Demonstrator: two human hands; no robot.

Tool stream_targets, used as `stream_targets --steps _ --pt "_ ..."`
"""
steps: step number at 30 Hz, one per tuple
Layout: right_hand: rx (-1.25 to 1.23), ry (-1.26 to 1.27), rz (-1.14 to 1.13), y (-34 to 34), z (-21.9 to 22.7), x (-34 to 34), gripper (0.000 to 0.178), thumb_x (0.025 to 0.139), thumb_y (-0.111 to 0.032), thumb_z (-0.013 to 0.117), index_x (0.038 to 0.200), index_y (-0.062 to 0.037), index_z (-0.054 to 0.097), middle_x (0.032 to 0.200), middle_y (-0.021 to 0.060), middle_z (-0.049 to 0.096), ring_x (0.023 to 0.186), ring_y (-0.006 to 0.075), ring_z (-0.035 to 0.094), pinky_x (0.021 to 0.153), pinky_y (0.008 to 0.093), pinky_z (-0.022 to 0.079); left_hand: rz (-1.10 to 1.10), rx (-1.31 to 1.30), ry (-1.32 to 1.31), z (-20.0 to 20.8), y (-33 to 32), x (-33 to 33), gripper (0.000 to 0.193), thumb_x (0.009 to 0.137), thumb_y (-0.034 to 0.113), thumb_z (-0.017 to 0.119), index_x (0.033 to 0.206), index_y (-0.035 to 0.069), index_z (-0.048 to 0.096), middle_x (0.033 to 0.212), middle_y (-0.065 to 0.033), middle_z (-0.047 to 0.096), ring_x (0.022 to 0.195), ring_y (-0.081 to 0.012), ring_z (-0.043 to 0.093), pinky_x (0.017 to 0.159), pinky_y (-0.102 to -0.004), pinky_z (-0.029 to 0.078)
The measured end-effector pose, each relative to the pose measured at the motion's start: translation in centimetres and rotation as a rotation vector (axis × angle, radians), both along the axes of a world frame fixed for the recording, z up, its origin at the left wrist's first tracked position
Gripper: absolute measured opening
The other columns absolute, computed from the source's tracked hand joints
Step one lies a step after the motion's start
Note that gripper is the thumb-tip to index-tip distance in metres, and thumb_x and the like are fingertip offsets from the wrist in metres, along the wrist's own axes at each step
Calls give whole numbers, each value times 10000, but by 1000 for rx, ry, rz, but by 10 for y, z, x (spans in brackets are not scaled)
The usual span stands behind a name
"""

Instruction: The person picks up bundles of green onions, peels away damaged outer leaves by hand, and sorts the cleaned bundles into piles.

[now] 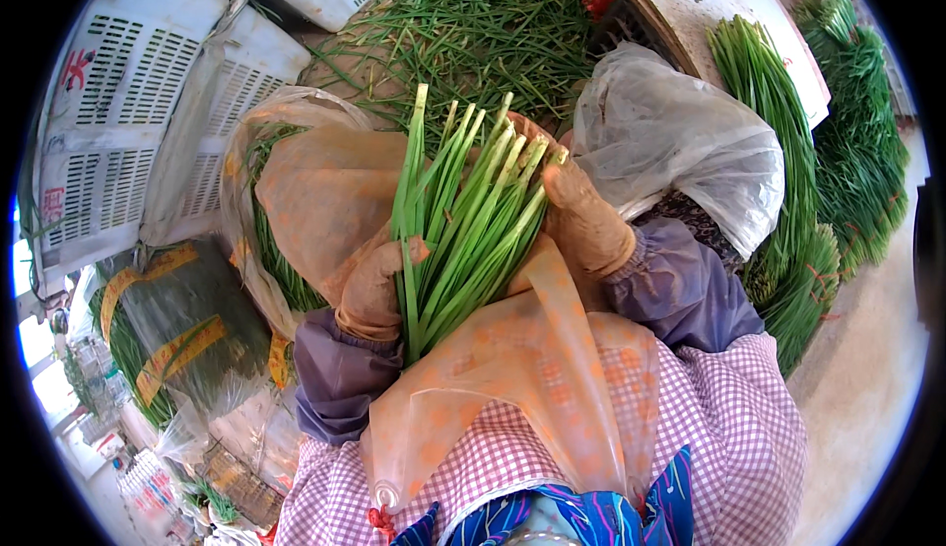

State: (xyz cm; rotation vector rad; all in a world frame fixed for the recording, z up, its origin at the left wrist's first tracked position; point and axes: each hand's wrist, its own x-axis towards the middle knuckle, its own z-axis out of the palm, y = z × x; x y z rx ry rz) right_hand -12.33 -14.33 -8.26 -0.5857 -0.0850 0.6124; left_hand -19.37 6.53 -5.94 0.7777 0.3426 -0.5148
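Note:
A loose bunch of garlic chives (471, 226) lies slantwise over my lap, pale cut ends pointing up and away from me. My left hand (377, 285), in a dirty brown glove, is closed on the left side of the bunch, its thumb over the stalks. My right hand (588, 213), gloved alike, cups the right side near the pale ends. Its thumb stands up beside them, and its other fingers are mostly hidden behind the stalks. Under the bunch a stained clear plastic apron (483, 378) covers my checked clothing.
Loose green leaves (463, 34) litter the floor ahead. White slotted crates (123, 102) stand at left, near a filled plastic bag (276, 201) and a dark wrapped bundle (187, 309). At right are a clear plastic sheet (680, 132), a white board (734, 4) and stacked chive bundles (852, 142).

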Motion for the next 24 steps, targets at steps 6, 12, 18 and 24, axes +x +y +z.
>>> stream_targets --steps 6,12,18,24 --pt "-249 240 -124 33 6 7 196 870 -148 639 1013 -43 556 871 39 621 794 138 617 703 293 526 178 146 33 13 -8 0 488 810 40 577 1280 -6 453 1133 -110 584 979 -208 591 857 -316 491" --pt "-274 300 -242 35 -2 9 98 906 -84 538 961 -11 573 892 93 648 759 163 641 667 307 548 284 137 30 7 -5 -7 383 823 9 593 1198 15 514 1034 -71 611 893 -171 610 793 -298 512" --pt "-236 276 -268 34 0 7 147 935 -114 464 995 -11 550 958 148 643 768 235 644 687 368 568 275 173 31 2 -9 -2 357 836 -2 613 1182 28 530 986 -57 628 845 -151 620 758 -277 521" --pt "-101 239 -232 30 -12 15 309 952 -315 490 1037 -25 555 929 133 623 667 189 593 596 328 530 227 260 107 12 -9 4 373 832 2 636 1189 33 533 956 -53 645 799 -146 628 706 -274 534"
